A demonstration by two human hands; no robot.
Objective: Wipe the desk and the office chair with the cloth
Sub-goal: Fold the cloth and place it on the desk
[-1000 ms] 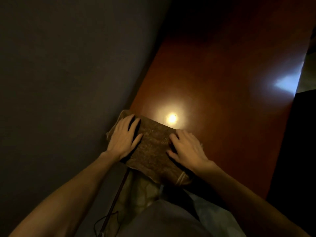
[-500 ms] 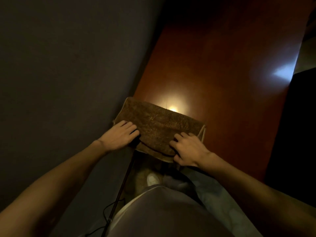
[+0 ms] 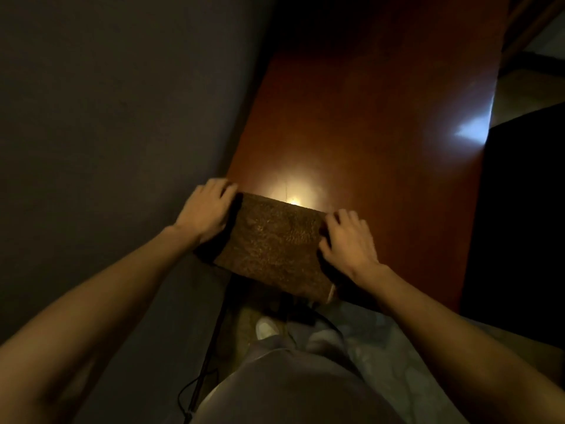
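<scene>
You had the cloth (image 3: 275, 243) spread flat on the near end of the desk (image 3: 382, 148), stretched between your two sets of fingers, with the lamp glare (image 3: 293, 198) just beyond its far edge. Your right hand (image 3: 351, 243) sat on the cloth's right edge, fingers bent over it and thumb lying on the pile, so it looked to be gripping that edge. Your left hand (image 3: 208, 212) lay at the left edge, hard by the wall (image 3: 107, 117), fingers bent too, but shadow hid whether they pinched the cloth or only pressed beside it, so I could not tell. The cloth read as a thick, nubbly towel: soft and light, with no stiffness of its own. It would likely bunch or fold under if pushed from one side alone, and drag rather than slip on the polished top. Taking it at both side edges seemed the sound hold, since that kept the face flat; a flat palm on the middle would probably press harder. Beyond your fingertips most of the desk lay ahead, so the wiping seemed early.
</scene>
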